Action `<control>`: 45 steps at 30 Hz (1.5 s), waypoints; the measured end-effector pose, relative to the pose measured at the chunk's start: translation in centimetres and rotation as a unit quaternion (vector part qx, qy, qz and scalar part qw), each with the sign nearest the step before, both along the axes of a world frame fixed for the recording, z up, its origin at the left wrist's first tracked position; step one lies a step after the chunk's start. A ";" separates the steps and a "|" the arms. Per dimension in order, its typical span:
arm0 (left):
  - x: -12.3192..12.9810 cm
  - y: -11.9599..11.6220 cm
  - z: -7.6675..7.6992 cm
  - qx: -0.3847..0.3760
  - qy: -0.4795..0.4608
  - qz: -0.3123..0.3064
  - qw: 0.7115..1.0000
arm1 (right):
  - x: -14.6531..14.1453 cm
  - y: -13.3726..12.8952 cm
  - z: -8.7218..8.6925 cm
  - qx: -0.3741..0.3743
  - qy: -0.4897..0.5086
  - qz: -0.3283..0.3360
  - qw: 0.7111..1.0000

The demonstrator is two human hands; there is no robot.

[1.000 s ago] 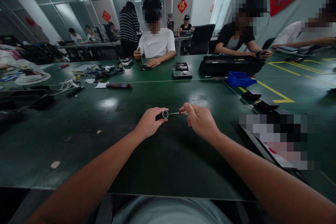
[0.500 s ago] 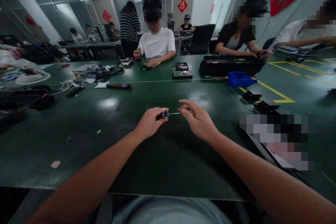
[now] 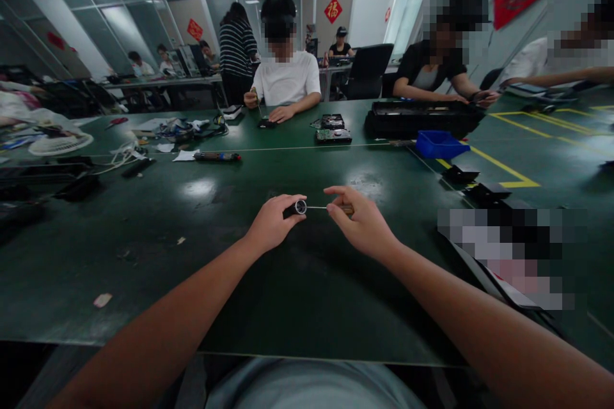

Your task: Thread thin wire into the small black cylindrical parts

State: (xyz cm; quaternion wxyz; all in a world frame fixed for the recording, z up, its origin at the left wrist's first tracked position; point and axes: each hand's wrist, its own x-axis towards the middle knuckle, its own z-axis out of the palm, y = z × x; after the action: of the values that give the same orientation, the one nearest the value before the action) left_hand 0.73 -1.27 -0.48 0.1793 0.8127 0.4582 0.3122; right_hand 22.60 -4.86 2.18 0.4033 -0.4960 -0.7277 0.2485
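My left hand (image 3: pixel 274 222) is closed round a small black cylindrical part (image 3: pixel 300 207) with a pale ring on its end, which faces me. From the right, the thin metal shaft of a screwdriver (image 3: pixel 316 208) reaches to that part's side. Its handle lies in my right hand (image 3: pixel 362 217), between thumb and fingers, with the index finger stretched out above. Whether the tip sits in a screw or only touches the side is too small to tell. Both hands are just above the green table (image 3: pixel 297 294).
Across the table a person in a white shirt (image 3: pixel 288 80) works on a small dark part. Hard drives (image 3: pixel 333 135), a blue bin (image 3: pixel 441 144) and a long black casing (image 3: pixel 425 120) stand on the far side. A pen-like driver (image 3: pixel 218 156) and cables (image 3: pixel 125 153) lie left.
Both hands have shifted very slightly to the left. The fingers of my right hand have moved on the screwdriver, and more of its handle shows.
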 end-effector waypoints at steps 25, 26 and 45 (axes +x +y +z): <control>0.1 -0.1 0.0 0.007 0.009 -0.014 1.000 | 0.2 0.4 -0.5 -0.001 0.061 -0.034 0.998; 0.1 -0.1 0.0 0.007 0.008 -0.015 1.000 | 0.2 0.5 -0.7 0.004 0.075 -0.039 0.996; 0.2 -0.2 0.1 0.017 0.077 -0.045 0.996 | 0.2 2.3 -1.7 -0.173 0.409 -0.071 0.893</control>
State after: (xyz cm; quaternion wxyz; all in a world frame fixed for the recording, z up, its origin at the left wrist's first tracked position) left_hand 0.91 -1.44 -0.35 0.1430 0.8570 0.4284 0.2479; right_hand 22.79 -2.58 0.51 0.5894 -0.4630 -0.4071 0.5220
